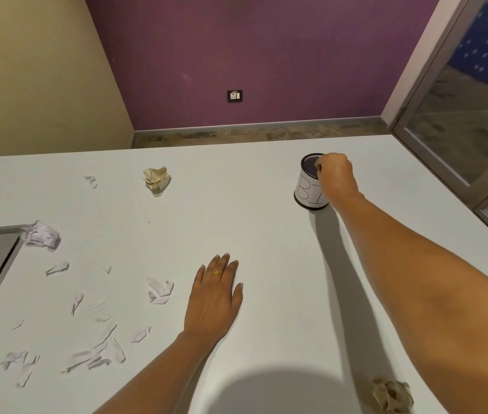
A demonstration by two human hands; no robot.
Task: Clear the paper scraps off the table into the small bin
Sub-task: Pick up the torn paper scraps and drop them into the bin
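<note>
The right hand [336, 174] hangs over the mouth of the small bin [305, 189] at the far right of the table [266, 228], its fingers bunched at the rim; whether they pinch anything cannot be told. The left hand [215, 297] lies flat, fingers straight and close together. The torn paper scraps [99, 348] lie well to its left.

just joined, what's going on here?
A person is clearing paper off a white table. The right hand is at the rim of the small bin, fingers curled; whether it holds anything is unclear. The left hand lies flat on the table. Torn scraps, a cream ball, a lilac ball and a brown ball lie there, not yet binned.
</note>
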